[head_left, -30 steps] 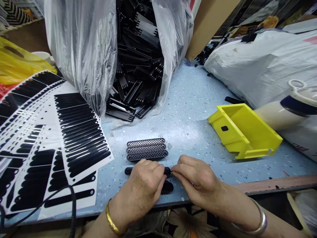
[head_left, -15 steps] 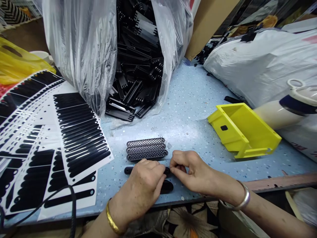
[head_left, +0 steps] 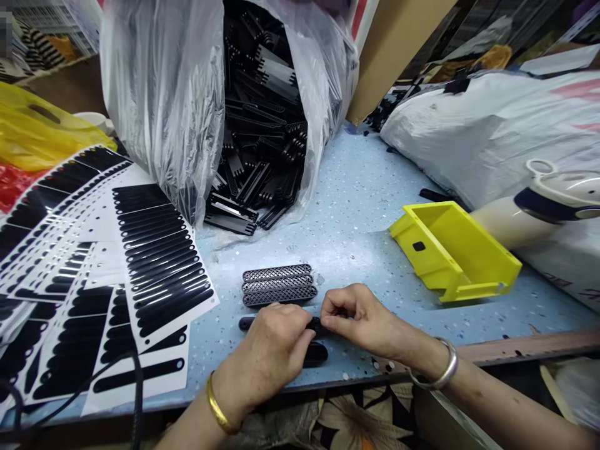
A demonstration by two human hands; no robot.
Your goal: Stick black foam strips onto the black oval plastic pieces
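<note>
My left hand [head_left: 274, 347] is closed over a long black strip [head_left: 245, 323] lying near the table's front edge; its fingertips are bunched by the strip's right part. My right hand [head_left: 359, 315] pinches at the right end of the same strip, thumb and index finger together. A second black piece with a rounded end [head_left: 315, 354] lies just in front, partly under my left hand. Behind my hands, several textured black strips [head_left: 280, 285] lie side by side with their lattice faces up.
Sheets of black strip stickers [head_left: 164, 262] spread at the left, crossed by a dark cable [head_left: 139, 400]. A plastic bag [head_left: 164, 106] of black parts stands behind. To the right are a yellow bin [head_left: 469, 250], a bottle [head_left: 510, 215] and a white sack [head_left: 459, 125].
The view has shifted slightly. Both hands stay at the black strip, with the right fingers still pinched at its right end.
</note>
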